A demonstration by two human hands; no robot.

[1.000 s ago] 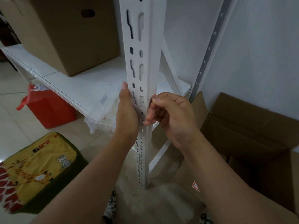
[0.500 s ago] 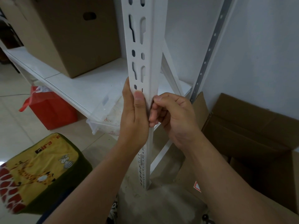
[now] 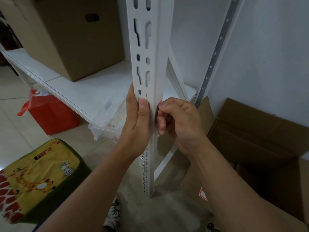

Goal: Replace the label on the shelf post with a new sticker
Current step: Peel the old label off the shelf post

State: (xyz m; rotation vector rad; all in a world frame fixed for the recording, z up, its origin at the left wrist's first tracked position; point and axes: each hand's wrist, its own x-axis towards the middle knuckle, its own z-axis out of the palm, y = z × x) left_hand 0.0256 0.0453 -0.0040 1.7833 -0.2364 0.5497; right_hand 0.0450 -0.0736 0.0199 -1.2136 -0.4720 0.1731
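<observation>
The left hand (image 3: 137, 119) grips the white slotted metal shelf post (image 3: 147, 67), thumb pressed flat on its front. The right hand (image 3: 178, 119), fingers curled, pinches at the post's corner edge; any label there is hidden. Behind, a brown cardboard box (image 3: 70, 36) sits on the white shelf board (image 3: 87, 87).

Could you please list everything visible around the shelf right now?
white slotted metal shelf post: one, white, centre, upright
white shelf board: one, white, left of post
closed brown cardboard box: one, brown, on shelf
clear plastic bin: one, transparent, under shelf
red bag: one, red, on floor
giraffe-print cushion: one, yellow-green, lower left
open brown cardboard box: one, brown, right
left hand: grips post
right hand: curled at post's edge
</observation>
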